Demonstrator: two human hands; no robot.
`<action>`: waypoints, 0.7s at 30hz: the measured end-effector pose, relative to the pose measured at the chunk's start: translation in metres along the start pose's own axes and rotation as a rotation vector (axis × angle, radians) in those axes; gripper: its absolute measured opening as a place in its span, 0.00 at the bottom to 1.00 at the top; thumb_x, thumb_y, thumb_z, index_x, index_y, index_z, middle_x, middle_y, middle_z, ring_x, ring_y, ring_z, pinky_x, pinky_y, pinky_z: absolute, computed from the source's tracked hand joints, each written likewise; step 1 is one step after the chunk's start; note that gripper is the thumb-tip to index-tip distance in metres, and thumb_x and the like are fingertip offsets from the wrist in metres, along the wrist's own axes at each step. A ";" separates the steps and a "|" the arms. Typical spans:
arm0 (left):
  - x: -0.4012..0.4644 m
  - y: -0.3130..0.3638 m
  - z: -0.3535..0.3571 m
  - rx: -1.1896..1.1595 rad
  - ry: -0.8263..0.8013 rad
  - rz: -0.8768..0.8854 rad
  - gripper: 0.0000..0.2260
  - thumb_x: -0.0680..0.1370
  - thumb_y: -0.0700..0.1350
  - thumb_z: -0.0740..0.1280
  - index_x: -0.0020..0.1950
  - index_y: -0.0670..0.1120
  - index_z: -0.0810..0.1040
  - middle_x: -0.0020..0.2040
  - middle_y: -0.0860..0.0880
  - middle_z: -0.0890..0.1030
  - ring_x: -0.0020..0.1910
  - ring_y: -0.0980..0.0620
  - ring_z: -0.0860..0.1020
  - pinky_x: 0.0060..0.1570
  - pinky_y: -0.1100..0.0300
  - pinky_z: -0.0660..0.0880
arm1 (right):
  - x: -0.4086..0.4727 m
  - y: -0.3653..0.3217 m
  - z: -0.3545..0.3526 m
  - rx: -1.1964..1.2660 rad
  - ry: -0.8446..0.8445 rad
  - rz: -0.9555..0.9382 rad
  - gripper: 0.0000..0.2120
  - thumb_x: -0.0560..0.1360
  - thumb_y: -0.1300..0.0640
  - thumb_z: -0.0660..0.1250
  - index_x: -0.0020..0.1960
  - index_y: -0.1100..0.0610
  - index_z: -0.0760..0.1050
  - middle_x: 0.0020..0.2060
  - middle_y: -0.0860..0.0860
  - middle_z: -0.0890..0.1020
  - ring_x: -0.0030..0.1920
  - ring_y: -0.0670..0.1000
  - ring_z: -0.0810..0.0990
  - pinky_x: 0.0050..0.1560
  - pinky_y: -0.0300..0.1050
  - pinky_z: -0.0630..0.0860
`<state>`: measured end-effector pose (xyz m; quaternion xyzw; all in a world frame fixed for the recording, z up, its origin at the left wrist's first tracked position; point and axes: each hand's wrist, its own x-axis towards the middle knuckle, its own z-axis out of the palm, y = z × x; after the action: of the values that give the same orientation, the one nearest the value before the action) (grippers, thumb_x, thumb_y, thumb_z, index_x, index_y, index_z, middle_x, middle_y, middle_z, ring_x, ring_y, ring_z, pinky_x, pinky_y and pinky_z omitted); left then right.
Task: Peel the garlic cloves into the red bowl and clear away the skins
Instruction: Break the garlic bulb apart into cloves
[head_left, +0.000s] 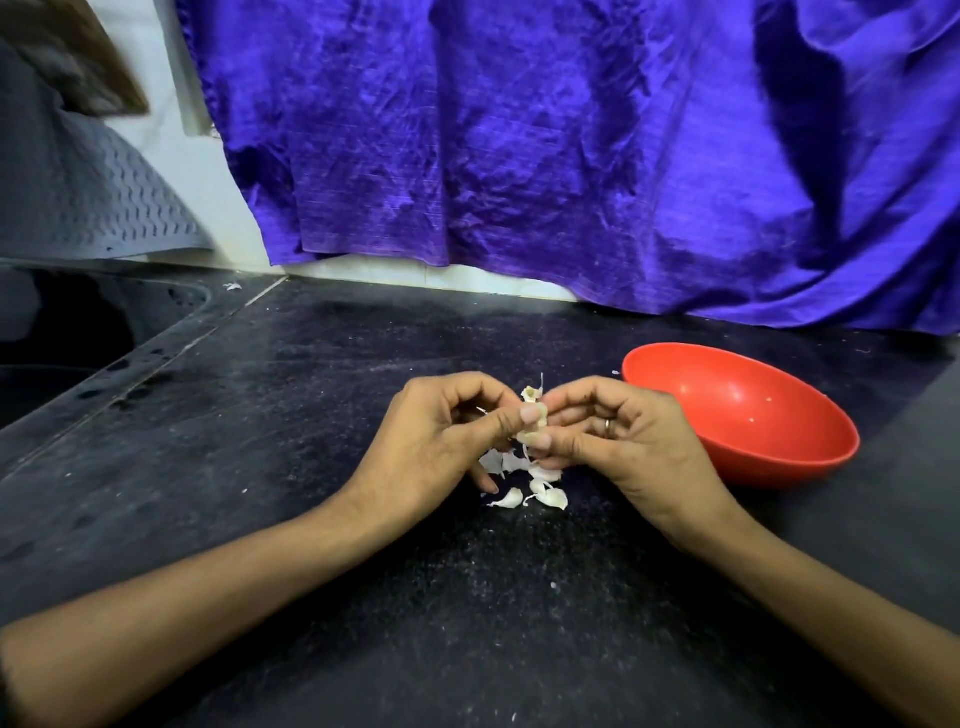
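Both my hands meet over the middle of the black counter and pinch one garlic clove (533, 420) between thumbs and fingertips. My left hand (447, 436) holds it from the left, my right hand (618, 441) from the right. A strip of papery skin sticks up from the clove's top. Below the hands lies a small heap of white garlic pieces and skins (524, 480) on the counter. The red bowl (789, 447) stands just right of my right hand, tilted toward me; nothing shows inside it.
The black stone counter (311, 415) carries white specks and crumbs. A dark sink basin (62, 338) lies at the far left. A crumpled purple cloth (571, 156) hangs along the back wall down to the counter's rear edge.
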<state>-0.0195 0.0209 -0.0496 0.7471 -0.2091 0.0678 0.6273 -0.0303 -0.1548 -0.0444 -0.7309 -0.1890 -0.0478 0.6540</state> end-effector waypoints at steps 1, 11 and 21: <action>0.000 0.000 0.001 -0.023 -0.004 -0.016 0.15 0.68 0.53 0.73 0.42 0.41 0.82 0.37 0.44 0.84 0.32 0.37 0.80 0.33 0.44 0.79 | -0.001 0.000 0.000 -0.032 0.004 -0.021 0.12 0.63 0.61 0.74 0.45 0.61 0.80 0.36 0.55 0.85 0.37 0.51 0.84 0.41 0.43 0.82; -0.001 0.002 0.004 -0.301 -0.046 -0.150 0.11 0.68 0.44 0.72 0.42 0.36 0.81 0.36 0.42 0.83 0.32 0.46 0.82 0.34 0.60 0.81 | -0.002 -0.001 0.001 0.016 0.023 -0.038 0.07 0.67 0.72 0.71 0.41 0.62 0.80 0.34 0.57 0.85 0.32 0.50 0.83 0.37 0.39 0.81; 0.000 0.005 0.001 -0.399 -0.133 -0.186 0.12 0.69 0.43 0.71 0.45 0.33 0.81 0.38 0.40 0.82 0.38 0.44 0.82 0.42 0.57 0.82 | -0.003 -0.005 -0.001 0.071 0.026 0.015 0.08 0.64 0.66 0.72 0.43 0.66 0.80 0.36 0.63 0.84 0.34 0.55 0.84 0.39 0.43 0.82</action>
<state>-0.0219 0.0196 -0.0457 0.6271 -0.1894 -0.0826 0.7510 -0.0342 -0.1561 -0.0407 -0.7081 -0.1765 -0.0456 0.6822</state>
